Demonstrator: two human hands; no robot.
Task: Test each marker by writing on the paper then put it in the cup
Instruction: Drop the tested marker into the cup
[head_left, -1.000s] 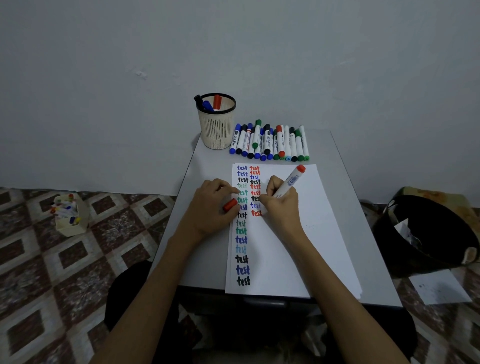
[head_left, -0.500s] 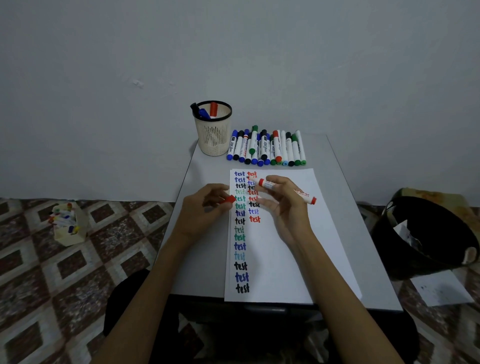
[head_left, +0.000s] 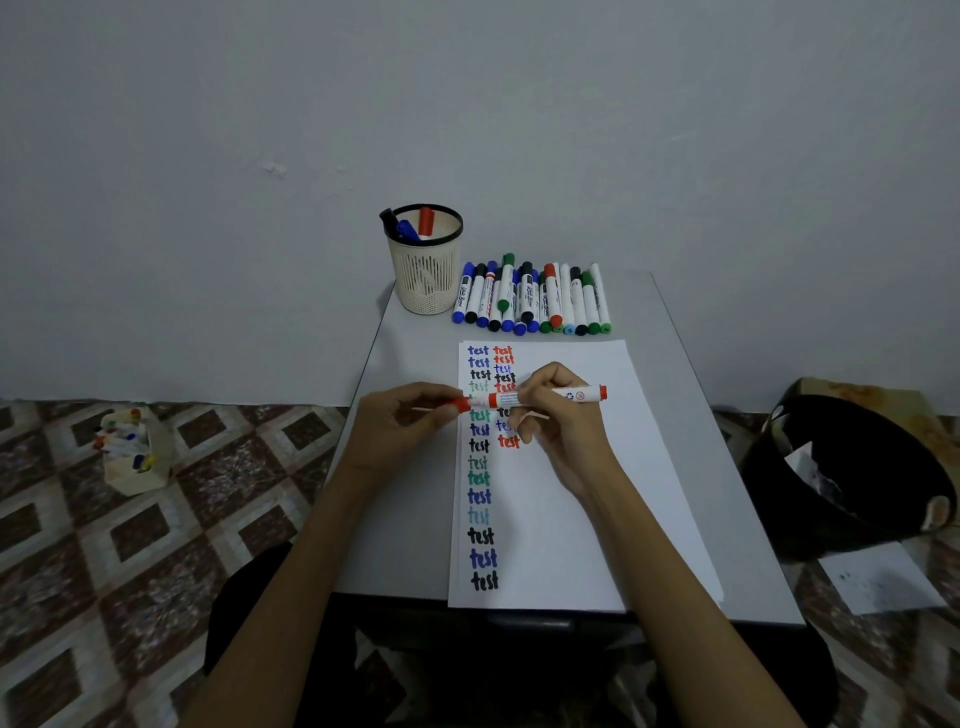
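My right hand (head_left: 558, 423) grips a red marker (head_left: 571, 396) that lies level over the white paper (head_left: 571, 493), tip end pointing left. My left hand (head_left: 402, 423) pinches the red cap (head_left: 460, 405) right at the marker's tip end. The paper carries two columns of the word "test" in blue, red, black and green. A beige mesh cup (head_left: 426, 270) at the table's far left holds a black, a blue and a red marker. A row of several capped markers (head_left: 532, 301) lies right of the cup.
The small grey table (head_left: 395, 519) stands against a white wall. A black bin (head_left: 841, 478) stands on the floor at the right, with a loose sheet (head_left: 883, 582) beside it. A small box of markers (head_left: 132, 452) sits on the tiled floor at the left.
My right hand finished writing a red "test", lifted the marker and turned it level. My left hand brought the red cap up to the marker's tip.
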